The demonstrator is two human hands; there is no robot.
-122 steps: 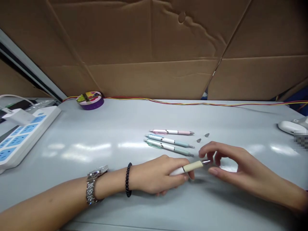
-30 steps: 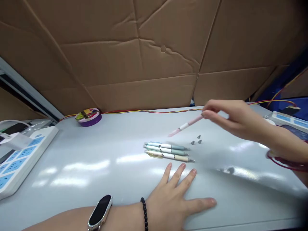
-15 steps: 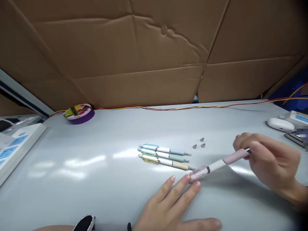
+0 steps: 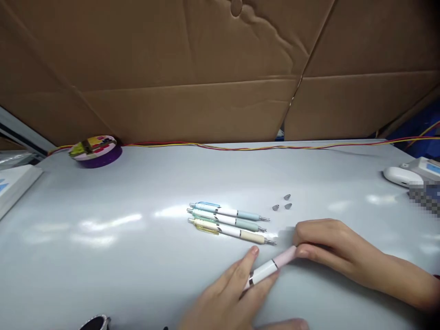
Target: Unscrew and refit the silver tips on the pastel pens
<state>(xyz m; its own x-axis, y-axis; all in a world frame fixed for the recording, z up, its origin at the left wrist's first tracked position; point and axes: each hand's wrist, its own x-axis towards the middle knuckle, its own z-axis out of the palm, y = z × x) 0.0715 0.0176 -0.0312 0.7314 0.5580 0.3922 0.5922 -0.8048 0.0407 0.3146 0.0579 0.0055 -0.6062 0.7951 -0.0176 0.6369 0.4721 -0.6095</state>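
Note:
A pink and white pen [image 4: 264, 273] lies slantwise between my hands. My left hand [image 4: 228, 295] has its clip end between the fingers, which hide that end. My right hand [image 4: 330, 245] pinches the pink grip end with thumb and forefinger, so the tip is covered. Just beyond, a blue pen [image 4: 228, 211], a green pen [image 4: 227, 220] and a yellow pen [image 4: 230, 230] rest side by side, clips to the left, with thin metal ends pointing right. To their right sit three small silver cone-shaped pen tips [image 4: 287, 197].
A round purple tin [image 4: 103, 158] stands at the back left, near red and yellow wires [image 4: 213, 147] along the rear edge. Cardboard [image 4: 172, 110] rises behind. A white power strip [image 4: 20, 183] lies left; a white mouse-like object [image 4: 402, 176] is far right.
My right hand has moved left and down, bringing the pink pen's grip end nearer the table. The pen has slid back between my left fingers. The view has shifted slightly.

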